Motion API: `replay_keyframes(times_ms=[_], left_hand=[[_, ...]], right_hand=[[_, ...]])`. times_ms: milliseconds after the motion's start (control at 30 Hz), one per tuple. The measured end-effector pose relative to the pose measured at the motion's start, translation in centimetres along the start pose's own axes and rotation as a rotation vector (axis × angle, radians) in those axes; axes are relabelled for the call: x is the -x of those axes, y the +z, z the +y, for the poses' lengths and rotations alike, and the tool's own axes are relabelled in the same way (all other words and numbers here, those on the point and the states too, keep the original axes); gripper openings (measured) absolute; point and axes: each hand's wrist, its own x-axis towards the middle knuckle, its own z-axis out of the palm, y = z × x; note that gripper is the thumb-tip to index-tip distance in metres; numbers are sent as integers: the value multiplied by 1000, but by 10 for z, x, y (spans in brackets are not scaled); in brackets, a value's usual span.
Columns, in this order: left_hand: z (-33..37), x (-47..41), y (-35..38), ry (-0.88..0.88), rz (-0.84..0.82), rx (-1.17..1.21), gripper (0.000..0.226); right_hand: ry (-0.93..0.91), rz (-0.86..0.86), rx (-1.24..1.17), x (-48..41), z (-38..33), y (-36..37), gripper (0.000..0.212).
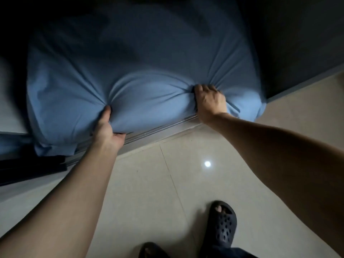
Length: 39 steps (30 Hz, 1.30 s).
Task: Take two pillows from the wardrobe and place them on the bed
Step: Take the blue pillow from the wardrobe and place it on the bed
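A large blue pillow (141, 71) fills the upper half of the head view, its far part lost in the dark wardrobe interior. My left hand (108, 127) pinches the pillow's near edge at lower left, thumb on top and fingers underneath. My right hand (209, 101) is clenched into the fabric further right, bunching it into folds. The pillow's lower edge hangs over the wardrobe's metal sliding-door track (158, 130). A second pillow is not clearly visible.
Glossy beige floor tiles (167, 192) lie below the track. My feet in dark perforated clogs (221, 224) stand at the bottom. A dark wardrobe door panel (297, 43) is at right, and a pale surface (9, 108) shows at far left.
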Motion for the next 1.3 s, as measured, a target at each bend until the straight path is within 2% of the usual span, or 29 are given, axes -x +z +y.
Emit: replay_keyframes(times_ms=[200, 333, 433, 467, 567, 600, 767, 900, 1033, 1300], left_hand=[[-6, 84, -35, -49, 74, -136, 13], [-3, 145, -45, -84, 157, -256, 48], [7, 203, -40, -119, 207, -301, 53], [10, 224, -38, -134, 229, -321, 47], [24, 288, -31, -180, 251, -370, 4], [28, 309, -30, -195, 242, -384, 1], [41, 412, -37, -262, 244, -474, 45], [43, 496, -38, -265, 218, -558, 50], [50, 565, -11, -197, 247, -649, 59], [15, 669, 92, -60, 79, -824, 58]], right_hand=[[31, -172, -104, 109, -2, -33, 24], [137, -315, -74, 186, -4, -77, 28], [161, -330, -72, 220, -2, -130, 31], [160, -328, -66, 226, -1, -152, 31], [145, -345, -21, 242, -3, -216, 28], [146, -348, -8, 252, -4, -236, 26], [220, -403, -42, 336, -7, -316, 21], [305, -457, -83, 416, -7, -365, 15], [402, -491, -166, 475, 5, -423, 19], [517, -288, -170, 543, 93, -515, 27]])
